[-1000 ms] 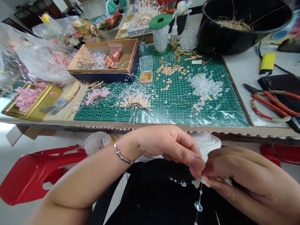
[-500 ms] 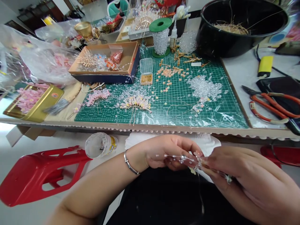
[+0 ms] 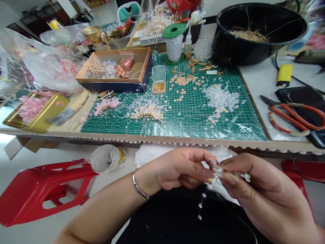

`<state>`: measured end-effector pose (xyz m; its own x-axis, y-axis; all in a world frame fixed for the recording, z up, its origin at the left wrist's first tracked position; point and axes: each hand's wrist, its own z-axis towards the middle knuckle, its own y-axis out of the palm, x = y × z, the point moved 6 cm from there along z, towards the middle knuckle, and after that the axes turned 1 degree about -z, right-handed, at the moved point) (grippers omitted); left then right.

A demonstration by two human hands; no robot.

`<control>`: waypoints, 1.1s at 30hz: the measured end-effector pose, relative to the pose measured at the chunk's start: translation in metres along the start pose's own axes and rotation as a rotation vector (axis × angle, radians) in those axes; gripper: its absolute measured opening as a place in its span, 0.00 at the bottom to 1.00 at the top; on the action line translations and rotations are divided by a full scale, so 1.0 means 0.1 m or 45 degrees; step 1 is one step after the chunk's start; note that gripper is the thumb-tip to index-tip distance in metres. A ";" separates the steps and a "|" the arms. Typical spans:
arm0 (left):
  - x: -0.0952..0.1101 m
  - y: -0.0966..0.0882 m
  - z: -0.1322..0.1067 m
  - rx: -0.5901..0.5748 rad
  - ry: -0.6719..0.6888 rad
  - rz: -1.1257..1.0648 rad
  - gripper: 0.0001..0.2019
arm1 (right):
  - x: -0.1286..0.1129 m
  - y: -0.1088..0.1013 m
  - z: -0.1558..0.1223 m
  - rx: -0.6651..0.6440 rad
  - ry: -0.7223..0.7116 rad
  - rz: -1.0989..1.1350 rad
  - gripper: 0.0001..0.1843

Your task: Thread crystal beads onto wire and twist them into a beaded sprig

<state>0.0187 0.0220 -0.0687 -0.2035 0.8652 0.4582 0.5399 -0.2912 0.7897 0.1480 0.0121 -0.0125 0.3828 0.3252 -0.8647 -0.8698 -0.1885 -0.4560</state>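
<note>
My left hand [image 3: 181,167], with a silver bracelet at its wrist, pinches one side of a beaded hair ornament [image 3: 215,171] of clear beads and small flowers. On the other side, the thumb and fingers of my right hand [image 3: 256,183] are closed on the same piece. A short beaded strand [image 3: 201,206] dangles below it, and a thin wire [image 3: 241,220] trails down over dark clothing. Fingers hide part of the ornament. Beyond my hands, a flowered hair comb [image 3: 147,113] lies on the green cutting mat [image 3: 165,127], with a pile of clear beads [image 3: 220,96] to its right.
Pliers with orange handles [image 3: 297,115] lie at the right, below a black pot [image 3: 259,51]. A bead spool [image 3: 174,44] stands behind the mat. A box of ornaments [image 3: 114,83] and a gold tin [image 3: 53,113] sit leftward. A red stool [image 3: 27,189] stands on the floor.
The beaded strand that stretched sideways across my left hand now hangs down below the ornament. My left fingers have closed onto the piece, and my right hand has turned, showing its thumb.
</note>
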 end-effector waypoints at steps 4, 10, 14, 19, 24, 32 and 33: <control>-0.03 0.04 -0.03 0.000 -0.021 -0.026 0.19 | 0.00 0.04 0.02 0.000 0.019 0.020 0.04; 0.08 0.05 -0.10 0.216 0.162 0.063 0.19 | 0.05 0.01 0.03 0.089 0.006 -0.041 0.03; 0.12 0.08 -0.16 0.296 0.243 0.133 0.18 | 0.00 -0.01 0.01 0.061 -0.115 -0.203 0.08; 0.19 0.05 -0.21 0.394 0.439 0.221 0.21 | -0.11 0.00 0.06 0.024 -0.255 -0.352 0.08; 0.32 0.07 -0.31 0.474 0.584 0.742 0.15 | -0.13 -0.02 0.09 0.042 -0.243 -0.397 0.04; 0.57 0.33 -0.50 0.467 0.860 1.376 0.06 | -0.11 -0.04 0.14 -0.113 -0.021 -0.083 0.04; 0.59 0.34 -0.50 0.482 0.857 1.433 0.06 | -0.10 -0.03 0.16 -0.153 0.008 -0.048 0.05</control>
<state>-0.0159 0.0425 0.0055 0.1949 -0.1594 0.9678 0.8430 -0.4771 -0.2484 0.1419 0.0240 0.0003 0.4166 0.3282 -0.8478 -0.8114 -0.2864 -0.5096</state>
